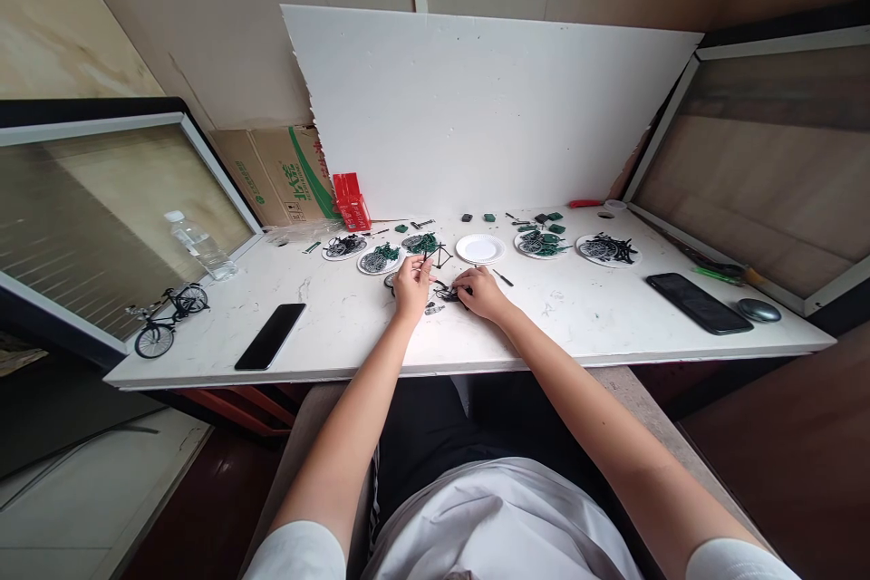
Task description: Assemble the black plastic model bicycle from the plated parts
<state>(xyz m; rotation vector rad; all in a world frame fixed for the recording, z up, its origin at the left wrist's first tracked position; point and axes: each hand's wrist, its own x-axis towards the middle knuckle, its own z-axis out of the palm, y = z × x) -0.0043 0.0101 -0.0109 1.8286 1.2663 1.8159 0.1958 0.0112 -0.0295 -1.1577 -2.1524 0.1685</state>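
My left hand (411, 288) is closed on a small black model bicycle frame (440, 256), which it holds up a little above the table. To its right, my right hand (479, 290) rests low over a cluster of small black parts (446, 293), fingers bent down at them; whether it grips one I cannot make out. Some small grey pieces (433, 308) lie between the two hands. A small wheel (390, 283) shows partly behind my left hand. Just beyond the right hand is a small dark screwdriver-like tool (504, 278).
Paper plates with black and green parts (381, 260) stand along the back, around a bare white plate (480, 248). An assembled model bicycle (169, 319), a bottle (199, 245) and a phone (270, 337) are at left. Another phone (698, 303) and a silver dome (758, 310) lie right.
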